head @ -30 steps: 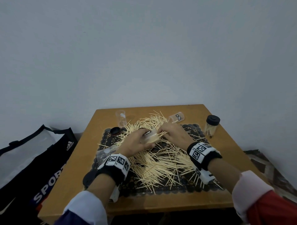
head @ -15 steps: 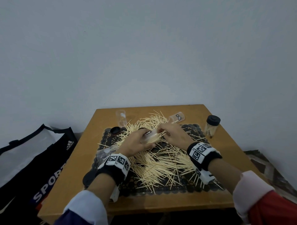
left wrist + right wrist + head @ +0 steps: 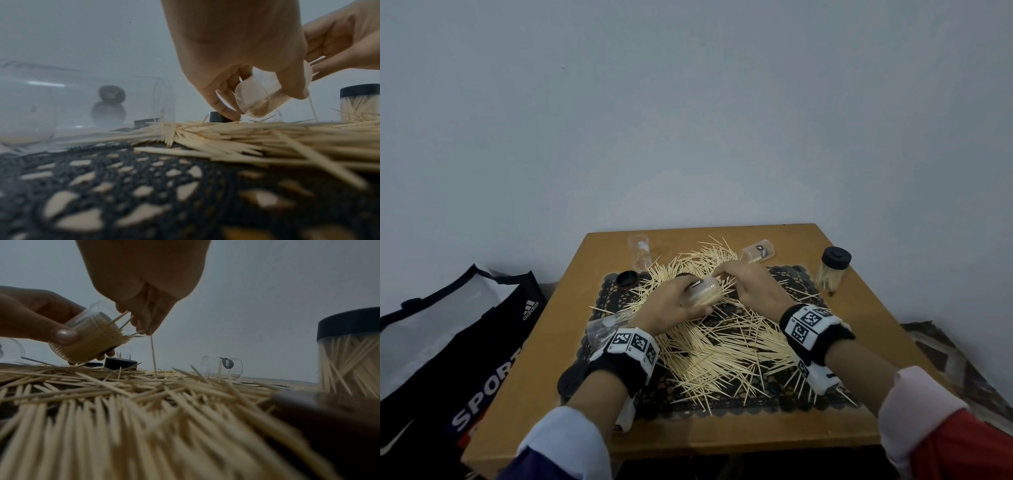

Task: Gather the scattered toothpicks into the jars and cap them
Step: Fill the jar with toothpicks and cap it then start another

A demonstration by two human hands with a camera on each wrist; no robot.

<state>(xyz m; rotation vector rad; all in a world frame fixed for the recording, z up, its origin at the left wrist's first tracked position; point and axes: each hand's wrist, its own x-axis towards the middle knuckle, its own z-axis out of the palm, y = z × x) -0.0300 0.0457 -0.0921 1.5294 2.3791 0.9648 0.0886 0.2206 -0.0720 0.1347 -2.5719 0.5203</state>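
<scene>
Your left hand (image 3: 674, 303) grasps a tilted clear jar (image 3: 90, 335) packed with toothpicks; your right hand (image 3: 751, 286) pinches toothpicks at its mouth.

A black bag (image 3: 462, 346) at 9 o'clock reads "adidas" and "SPOR". The scattered toothpicks (image 3: 722, 346) cover a black lace mat (image 3: 722, 402) mid-table; a capped jar (image 3: 832, 269) stands at 2 o'clock, an empty jar (image 3: 758, 253) lies at 1, a loose black cap (image 3: 627, 279) at 10.
</scene>
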